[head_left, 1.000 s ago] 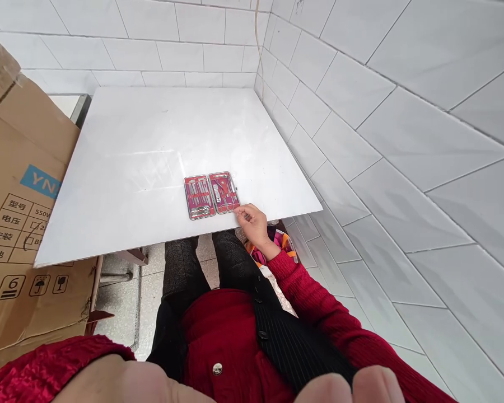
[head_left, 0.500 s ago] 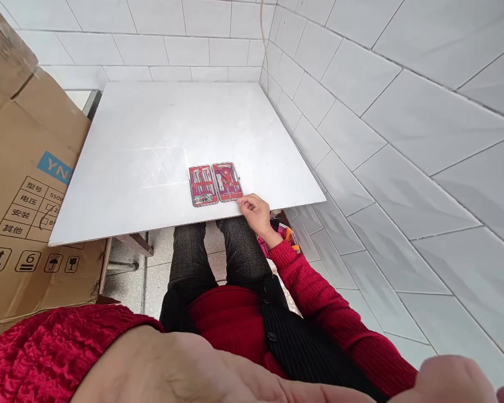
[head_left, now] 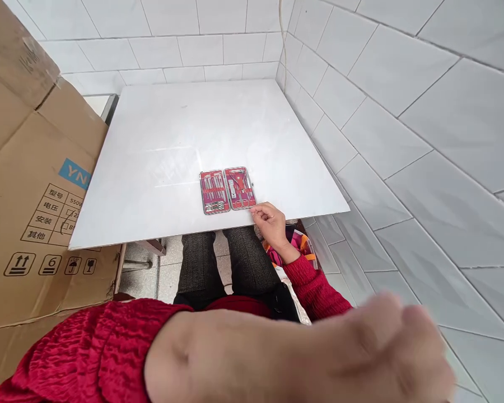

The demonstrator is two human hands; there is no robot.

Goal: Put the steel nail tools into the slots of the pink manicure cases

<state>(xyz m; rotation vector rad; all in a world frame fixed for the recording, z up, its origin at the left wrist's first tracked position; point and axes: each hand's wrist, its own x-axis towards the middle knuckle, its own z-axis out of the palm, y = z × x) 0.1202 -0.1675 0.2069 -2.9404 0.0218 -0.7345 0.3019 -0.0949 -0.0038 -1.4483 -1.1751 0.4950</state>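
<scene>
An opened manicure set (head_left: 227, 191) lies flat near the front edge of the white table. Its two red-lined halves hold several metal tools, small scissors among them. My right hand (head_left: 271, 224) is at the case's near right corner, thumb and fingertips pinched together on it, the other fingers curled. Close to the camera, across the bottom of the view, my left hand (head_left: 386, 352) looks large and blurred. It reaches rightward from a red sleeve, away from the case. Motion smears its fingers, and whether it holds anything does not show.
The white tabletop (head_left: 172, 129) ends just before my legs. A large cardboard box (head_left: 46, 224) stands at the left against the table. Tiled walls (head_left: 403, 112) close off the back and right. A colourful bag (head_left: 302, 243) sits below the table's right front corner.
My left hand has risen and turned in front of the camera, covering more of my lap. My right hand stays at the case corner. The whole view has shifted slightly.
</scene>
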